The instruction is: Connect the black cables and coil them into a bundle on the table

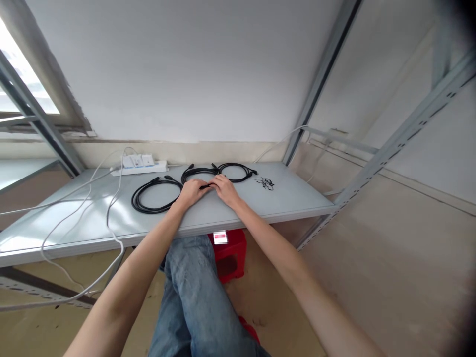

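Observation:
My left hand [192, 192] and my right hand [224, 188] meet over the shelf, their fingers closed on the near side of a coiled black cable [199, 171]. The loop's far side and a connector show beyond my fingers. Left of my left hand lies another coiled black cable [137, 198], with its plugs at the top. A third black cable coil [241, 165] rests just behind my right hand. To the right sits a small heap of thin black ties [265, 184]. The exact grip of my fingertips is partly hidden.
A white power strip [159, 166] with adapters stands at the back left of the grey shelf [293, 198]. White cords [107, 213] run across the left side and hang over the front edge. Metal uprights [312, 94] frame the shelf. A red stool [238, 253] is below.

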{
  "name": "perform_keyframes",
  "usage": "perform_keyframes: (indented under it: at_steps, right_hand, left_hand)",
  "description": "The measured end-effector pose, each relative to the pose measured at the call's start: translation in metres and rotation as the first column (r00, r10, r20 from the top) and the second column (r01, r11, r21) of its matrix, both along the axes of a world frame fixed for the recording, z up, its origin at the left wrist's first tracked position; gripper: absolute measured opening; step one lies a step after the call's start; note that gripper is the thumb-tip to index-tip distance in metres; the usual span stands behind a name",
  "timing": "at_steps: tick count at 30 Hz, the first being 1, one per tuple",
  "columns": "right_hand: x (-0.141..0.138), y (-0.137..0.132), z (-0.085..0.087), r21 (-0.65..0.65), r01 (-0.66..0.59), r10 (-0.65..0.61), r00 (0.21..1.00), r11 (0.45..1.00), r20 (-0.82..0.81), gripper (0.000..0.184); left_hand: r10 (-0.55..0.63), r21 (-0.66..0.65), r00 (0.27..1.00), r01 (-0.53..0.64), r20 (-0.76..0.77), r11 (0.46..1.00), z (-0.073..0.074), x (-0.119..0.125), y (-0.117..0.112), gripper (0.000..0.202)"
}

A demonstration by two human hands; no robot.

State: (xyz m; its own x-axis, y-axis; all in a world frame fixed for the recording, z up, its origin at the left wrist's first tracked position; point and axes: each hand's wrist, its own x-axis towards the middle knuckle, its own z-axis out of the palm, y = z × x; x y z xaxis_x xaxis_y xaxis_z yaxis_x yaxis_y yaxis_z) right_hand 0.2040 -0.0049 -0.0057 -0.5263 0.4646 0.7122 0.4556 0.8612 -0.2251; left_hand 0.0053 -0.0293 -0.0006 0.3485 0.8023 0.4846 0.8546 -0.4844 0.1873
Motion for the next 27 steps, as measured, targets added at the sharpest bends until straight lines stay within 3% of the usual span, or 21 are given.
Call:
perform_keyframes:
  at_steps: [6, 13, 18, 24, 27]
  right_hand:
    - [0.001, -0.005, -0.001, 0.047, 0.077, -0.08, 0.994, 0.996, 0.068, 0.021]
    - [0.001, -0.011, 0.002, -0.087, 0.086, -0.088, 0.996, 0.992, -0.009, 0.012]
    - [0.002, -0.008, -0.001, -0.146, 0.022, -0.035, 0.995, 0.989, -0.089, 0.006]
    - [0.003, -0.012, 0.0, -0.08, -0.12, 0.11, 0.986, 0.99, -0.124, 0.049]
    - [0.001, -0.015, 0.002, -0.001, -0.162, 0.162, 0.985, 0.987, -0.057, 0.051]
  left_hand:
    - [-0.005, -0.014, 1.0, 0.005, -0.024, 1.0, 0.002, 0.002, -0.004, 0.041]
    - [0.006, -0.041, 1.0, -0.006, -0.005, 0.999, 0.002, 0.0, -0.006, 0.049]
    - [0.016, -0.059, 1.0, -0.015, 0.026, 0.998, -0.002, -0.002, -0.004, 0.049]
    - [0.005, -0.094, 0.998, 0.0, 0.057, 0.996, -0.003, -0.004, -0.004, 0.042]
    - [0.01, -0.104, 0.998, -0.004, 0.056, 0.995, -0.001, -0.004, -0.006, 0.039]
